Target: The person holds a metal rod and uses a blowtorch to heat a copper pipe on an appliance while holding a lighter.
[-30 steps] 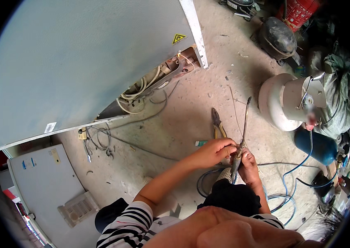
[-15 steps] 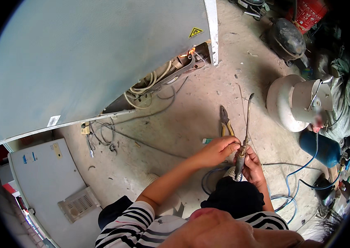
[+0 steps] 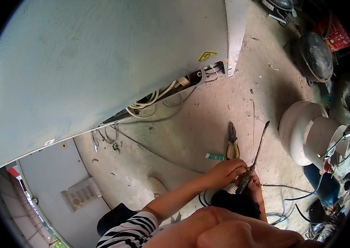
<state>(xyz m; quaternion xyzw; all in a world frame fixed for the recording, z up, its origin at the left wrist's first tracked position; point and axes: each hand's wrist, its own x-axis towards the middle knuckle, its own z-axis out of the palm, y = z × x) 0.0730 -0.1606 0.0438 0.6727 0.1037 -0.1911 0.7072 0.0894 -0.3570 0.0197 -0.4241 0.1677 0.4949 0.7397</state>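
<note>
My right hand (image 3: 256,187) is wrapped round the handle of a gas torch (image 3: 260,145), whose long thin neck points up and away from me. My left hand (image 3: 228,170) is closed, thumb and fingers pinched on the torch body near the base of the neck; the exact part they grip is hidden. Just beyond my hands, pliers (image 3: 233,142) with yellow-and-black handles lie on the floor. A small green-and-white packet (image 3: 215,157) lies beside them. A thin rod (image 3: 253,128) runs alongside the torch; whether it is held or lying down I cannot tell.
A large grey appliance cabinet (image 3: 100,62) fills the far left, pale tubes (image 3: 152,99) showing in its lower opening. At right stand a white gas cylinder (image 3: 301,124), a blue cylinder (image 3: 326,186) and blue hose (image 3: 295,199). A black compressor (image 3: 315,58) sits farther back. A grille (image 3: 82,193) lies lower left.
The view has shifted, so the scene sits lower and the torch farther right. The orange glow in the cabinet opening no longer shows. Both hands remain on the torch.
</note>
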